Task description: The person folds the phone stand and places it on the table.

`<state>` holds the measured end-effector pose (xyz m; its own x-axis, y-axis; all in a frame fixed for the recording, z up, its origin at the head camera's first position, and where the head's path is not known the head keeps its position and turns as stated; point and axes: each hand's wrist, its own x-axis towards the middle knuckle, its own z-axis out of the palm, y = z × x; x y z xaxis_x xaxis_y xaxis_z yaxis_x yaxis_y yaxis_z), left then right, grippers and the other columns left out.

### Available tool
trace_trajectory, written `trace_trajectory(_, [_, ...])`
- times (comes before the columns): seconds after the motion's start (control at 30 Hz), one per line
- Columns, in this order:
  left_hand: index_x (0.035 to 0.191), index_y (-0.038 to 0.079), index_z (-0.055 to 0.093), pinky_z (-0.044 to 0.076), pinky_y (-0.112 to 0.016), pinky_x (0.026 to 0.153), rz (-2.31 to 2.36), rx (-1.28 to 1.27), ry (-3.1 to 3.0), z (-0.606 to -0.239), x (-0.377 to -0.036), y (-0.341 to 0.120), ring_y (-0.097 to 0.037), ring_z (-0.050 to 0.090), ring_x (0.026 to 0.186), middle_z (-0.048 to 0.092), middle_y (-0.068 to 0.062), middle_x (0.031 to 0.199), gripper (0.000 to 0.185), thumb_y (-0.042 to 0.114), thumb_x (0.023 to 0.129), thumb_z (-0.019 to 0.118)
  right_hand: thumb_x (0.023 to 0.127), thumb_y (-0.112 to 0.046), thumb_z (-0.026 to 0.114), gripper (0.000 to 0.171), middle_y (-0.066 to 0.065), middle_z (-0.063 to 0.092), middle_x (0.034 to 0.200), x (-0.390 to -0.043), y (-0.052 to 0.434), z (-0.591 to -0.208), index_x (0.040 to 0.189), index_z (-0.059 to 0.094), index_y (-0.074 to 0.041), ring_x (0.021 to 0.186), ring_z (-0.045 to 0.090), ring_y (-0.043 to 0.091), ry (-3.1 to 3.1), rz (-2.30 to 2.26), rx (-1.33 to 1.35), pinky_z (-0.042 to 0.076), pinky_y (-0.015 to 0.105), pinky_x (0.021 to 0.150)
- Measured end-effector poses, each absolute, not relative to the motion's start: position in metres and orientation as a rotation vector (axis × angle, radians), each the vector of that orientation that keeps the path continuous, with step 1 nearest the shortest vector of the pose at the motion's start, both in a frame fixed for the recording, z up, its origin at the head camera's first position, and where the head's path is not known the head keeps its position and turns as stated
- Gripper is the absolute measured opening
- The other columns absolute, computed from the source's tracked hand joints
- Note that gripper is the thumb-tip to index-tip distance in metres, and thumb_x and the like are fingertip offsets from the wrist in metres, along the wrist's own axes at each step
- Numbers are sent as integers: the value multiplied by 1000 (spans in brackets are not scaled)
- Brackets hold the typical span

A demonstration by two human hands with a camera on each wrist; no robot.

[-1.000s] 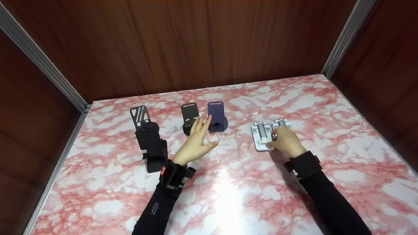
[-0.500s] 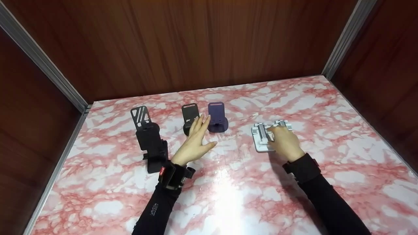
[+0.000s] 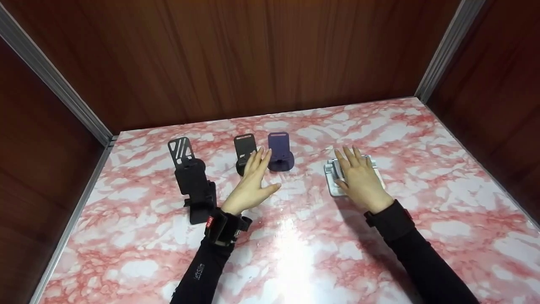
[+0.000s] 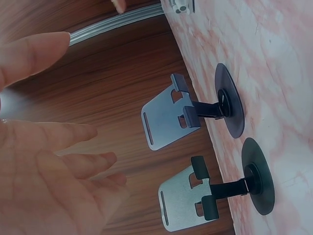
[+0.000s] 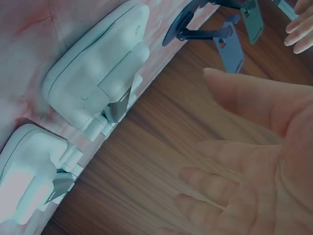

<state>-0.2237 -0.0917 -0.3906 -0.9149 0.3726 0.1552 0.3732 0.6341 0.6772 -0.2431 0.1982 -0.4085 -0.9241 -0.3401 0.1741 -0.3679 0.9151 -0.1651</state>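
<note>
My left hand [image 3: 249,185] is held with fingers extended above the table, holding nothing. Beyond its fingertips stand a dark phone stand [image 3: 244,144] and a purple phone stand [image 3: 279,144], both upright on round bases; the left wrist view shows the purple stand [image 4: 171,117] and the dark stand [image 4: 186,200] apart from the hand. With fingers spread, my right hand [image 3: 362,181] hovers over two folded white phone stands lying side by side. In the right wrist view, a gap separates it from the nearer white stand [image 5: 98,68] and the other white stand [image 5: 29,171].
Black phone stands stand in a row at the left, among them one with a slotted plate [image 3: 181,150] and a solid black one [image 3: 192,179]. Wood-grain panels [image 3: 270,59] enclose the pink marbled table [image 3: 139,245] at the back and sides.
My right hand has let go of the white stands, lifted, and straightened its fingers. The left hand and the other stands stay where they were.
</note>
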Motion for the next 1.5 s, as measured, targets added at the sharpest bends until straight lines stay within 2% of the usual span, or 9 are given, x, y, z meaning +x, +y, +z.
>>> trace_trajectory(0.23, [149, 12, 11, 10, -57, 115, -1160, -631, -2841, -392, -223, -90, -32, -5, 144, 0, -11, 157, 80, 30, 89, 59, 93, -33, 53, 72, 17, 9, 155, -244, 193, -412, 149, 15, -10, 142, 4, 39, -2890, 349, 538, 13, 68, 108])
trace_trajectory(0.53, [149, 11, 11, 5, -50, 118, -754, -508, -2828, -399, -224, -76, -30, -4, 144, 1, -10, 157, 66, 45, 98, 35, 96, -34, 47, 66, 14, 8, 156, -246, 191, -416, 149, 15, -11, 143, 2, 36, -2844, 400, 541, 11, 68, 108])
trace_trajectory(0.67, [149, 11, 14, 3, -47, 119, -624, -460, -2797, -403, -224, -70, -29, -2, 145, 2, -6, 157, 66, 47, 97, 35, 95, -33, 48, 66, 14, 8, 156, -247, 190, -416, 149, 16, -11, 143, 3, 36, -2838, 407, 541, 10, 68, 108])
trace_trajectory(0.97, [148, 10, 17, 11, -46, 118, -405, -419, -2707, -411, -236, -58, -29, 6, 145, 9, -8, 157, 69, 49, 95, 38, 95, -32, 49, 68, 14, 8, 156, -246, 190, -417, 149, 14, -10, 143, 6, 38, -2841, 374, 546, 12, 68, 108])
trace_trajectory(1.2, [148, 8, 18, 9, -45, 119, -335, -394, -2698, -410, -257, -52, -28, 5, 145, 10, -9, 156, 69, 47, 95, 40, 95, -34, 47, 70, 14, 4, 156, -247, 188, -416, 149, 10, -7, 143, -1, 35, -2870, 377, 544, 10, 67, 109])
trace_trajectory(1.5, [149, 10, 14, 9, -42, 119, -265, -297, -2733, -409, -285, -48, -27, 3, 145, 8, -8, 157, 70, 49, 95, 37, 96, -35, 46, 71, 14, 4, 156, -245, 188, -417, 149, 9, -8, 143, 1, 36, -2877, 364, 543, 11, 66, 109])
